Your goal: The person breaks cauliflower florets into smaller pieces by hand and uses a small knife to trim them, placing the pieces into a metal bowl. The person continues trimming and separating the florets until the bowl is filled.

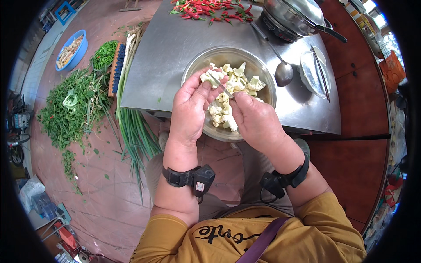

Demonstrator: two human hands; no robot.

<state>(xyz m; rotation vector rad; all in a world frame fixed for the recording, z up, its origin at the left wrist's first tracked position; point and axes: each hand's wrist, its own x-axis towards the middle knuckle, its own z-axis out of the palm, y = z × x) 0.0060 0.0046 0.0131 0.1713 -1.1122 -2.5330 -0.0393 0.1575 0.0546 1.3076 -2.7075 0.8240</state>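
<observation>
My left hand (pixel 194 98) grips a cauliflower floret (pixel 212 78) between thumb and fingers. My right hand (pixel 255 116) is closed around a small knife (pixel 224 89); its handle is hidden in the fist. The blade's tip lies against the floret. Both hands are above a round stainless steel bowl (pixel 268 74), which holds several cut cauliflower pieces (pixel 238 82). The bowl stands at the near edge of a stainless steel table (pixel 154 72), partly overhanging it.
Red chillies (pixel 210 10) and a lidded pan (pixel 296 16) are at the table's far side. A ladle (pixel 283 74) and a bowl with chopsticks (pixel 315 74) sit to the right. Spring onions (pixel 131 131), leafy greens (pixel 72 108) and a blue basin (pixel 79 54) are at left.
</observation>
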